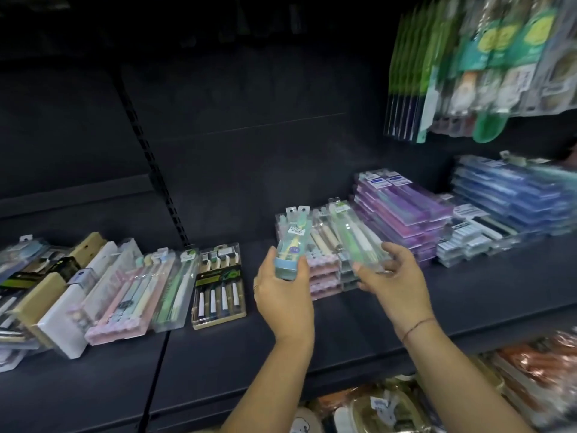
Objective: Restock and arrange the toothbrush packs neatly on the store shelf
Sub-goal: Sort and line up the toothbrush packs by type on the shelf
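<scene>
Left hand (282, 295) grips the narrow clear blue-based toothbrush pack (291, 245), right hand (398, 278) the clear green-brush pack (351, 237), over the pink pack stack (324, 278) at the left hand's two o'clock; best lay them flat, edges squared.

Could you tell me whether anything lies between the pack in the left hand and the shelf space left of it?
Nothing visible does. The left hand grips the blue pack in front of the pink stack; the shelf between it and the four-brush pack shows only dark surface.
</scene>
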`<state>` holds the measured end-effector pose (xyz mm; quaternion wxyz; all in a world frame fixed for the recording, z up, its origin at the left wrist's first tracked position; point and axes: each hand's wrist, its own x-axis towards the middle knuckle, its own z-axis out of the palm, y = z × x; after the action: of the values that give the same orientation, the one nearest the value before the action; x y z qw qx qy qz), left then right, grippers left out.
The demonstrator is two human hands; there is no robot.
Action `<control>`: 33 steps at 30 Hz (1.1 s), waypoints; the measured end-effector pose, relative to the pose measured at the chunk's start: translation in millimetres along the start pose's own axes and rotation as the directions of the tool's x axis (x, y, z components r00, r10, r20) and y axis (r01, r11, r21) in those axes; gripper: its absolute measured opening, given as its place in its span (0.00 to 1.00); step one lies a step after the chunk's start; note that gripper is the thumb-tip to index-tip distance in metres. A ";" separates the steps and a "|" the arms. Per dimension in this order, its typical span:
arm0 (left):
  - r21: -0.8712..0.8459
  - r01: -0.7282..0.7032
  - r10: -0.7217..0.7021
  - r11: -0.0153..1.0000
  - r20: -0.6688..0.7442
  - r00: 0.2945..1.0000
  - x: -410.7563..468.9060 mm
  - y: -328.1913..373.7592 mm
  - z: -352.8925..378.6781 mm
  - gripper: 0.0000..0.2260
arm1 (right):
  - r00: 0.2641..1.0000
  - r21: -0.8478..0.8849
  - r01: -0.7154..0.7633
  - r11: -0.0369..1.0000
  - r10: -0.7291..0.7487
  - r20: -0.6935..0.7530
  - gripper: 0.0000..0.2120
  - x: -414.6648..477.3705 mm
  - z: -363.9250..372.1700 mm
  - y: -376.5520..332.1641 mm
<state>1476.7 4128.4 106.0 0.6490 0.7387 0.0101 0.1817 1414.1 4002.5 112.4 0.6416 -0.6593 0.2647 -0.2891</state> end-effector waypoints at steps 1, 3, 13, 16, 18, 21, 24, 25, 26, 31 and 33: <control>0.006 -0.007 0.007 1.000 0.009 1.000 -0.8 0.1 1.2 0.26 | 0.999 -0.094 0.038 0.995 -0.038 -0.002 0.31 -0.7 -0.5 -0.5; 0.024 -0.027 0.026 0.999 0.050 0.998 -2.2 -0.5 3.5 0.27 | 0.989 -0.256 0.143 0.956 -0.150 -0.005 0.30 -3.8 -1.4 -2.9; 0.100 -0.027 0.009 0.995 0.172 0.985 -9.0 -10.5 -6.2 0.33 | 0.925 -0.455 0.241 0.857 -0.345 -0.161 0.21 6.5 -19.6 -8.6; 0.049 -0.009 0.001 0.999 0.157 0.988 -12.5 -6.4 -8.2 0.32 | 0.919 -0.462 0.235 0.855 -0.351 -0.180 0.22 6.9 -19.9 -6.1; 0.031 0.002 -0.007 1.000 0.155 0.988 -14.5 -5.3 -8.4 0.32 | 0.917 -0.458 0.233 0.858 -0.351 -0.190 0.22 7.0 -19.5 -5.7; 0.006 0.014 -0.014 1.000 0.144 0.989 -15.3 -6.7 -7.7 0.32 | 0.911 -0.445 0.224 0.867 -0.348 -0.220 0.22 7.2 -20.1 -4.4; -0.033 0.019 -0.014 0.999 0.149 0.989 -15.4 -10.7 -7.7 0.32 | 0.904 -0.379 0.224 0.898 -0.337 -0.262 0.20 7.8 -21.5 -4.9; -0.048 0.025 -0.017 0.999 0.148 0.989 -15.5 -11.9 -7.5 0.32 | 0.903 -0.356 0.226 0.907 -0.332 -0.273 0.20 7.8 -21.7 -5.4; -0.060 0.028 -0.020 0.998 0.143 0.990 -15.6 -12.3 -7.2 0.32 | 0.901 -0.339 0.228 0.913 -0.330 -0.282 0.20 8.2 -21.6 -5.6; -0.066 0.012 -0.004 0.998 0.115 0.993 -16.8 -11.6 -4.3 0.31 | 0.892 -0.328 0.261 0.908 -0.357 -0.279 0.18 13.0 -17.3 -1.9; -0.058 0.002 0.004 0.998 0.105 0.995 -16.5 -10.6 -3.1 0.31 | 0.904 -0.373 0.267 0.888 -0.366 -0.223 0.17 17.7 -12.8 0.6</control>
<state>1462.8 4128.9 91.8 0.6698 0.7280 -0.0295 0.1433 1417.1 3980.8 112.7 0.4188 -0.7437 0.2878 -0.4344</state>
